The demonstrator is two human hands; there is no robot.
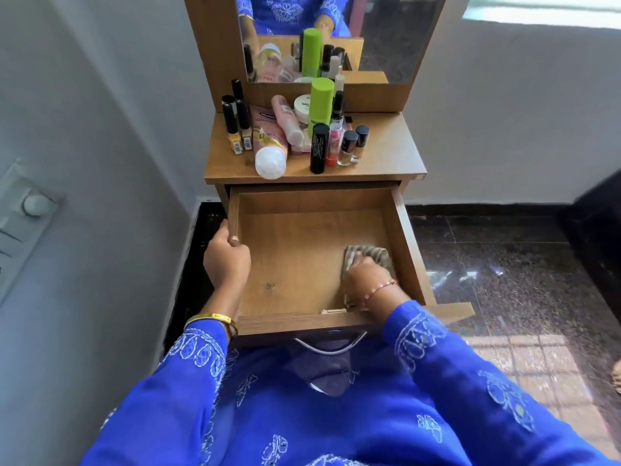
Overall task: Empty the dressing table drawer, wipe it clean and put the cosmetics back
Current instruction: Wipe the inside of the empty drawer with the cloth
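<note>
The right hand [364,275] pushes a small striped cloth [369,255] on the drawer [302,264] floor, near the front right corner. Fingers look curled on the cloth, gripping it. The left hand [226,255] grips the drawer's left wall w/ thumb over the top edge.

What could go bad: the drawer is pulled far out. A hard push down w/ the cloth might tip it or make it slip off its track. The far corners may get missed too.

The drawer has nothing in it but the cloth. Its wood floor has a few dark spots.

Further back, the cosmetics [295,129] stand and lie crowded on the desk [386,153] top, e.g. a green can [321,102] and a pink tube [268,146] near the front edge. A bump could roll that tube off. Behind is the mirror [386,38]. Grey walls, dark shiny floor [487,250].
</note>
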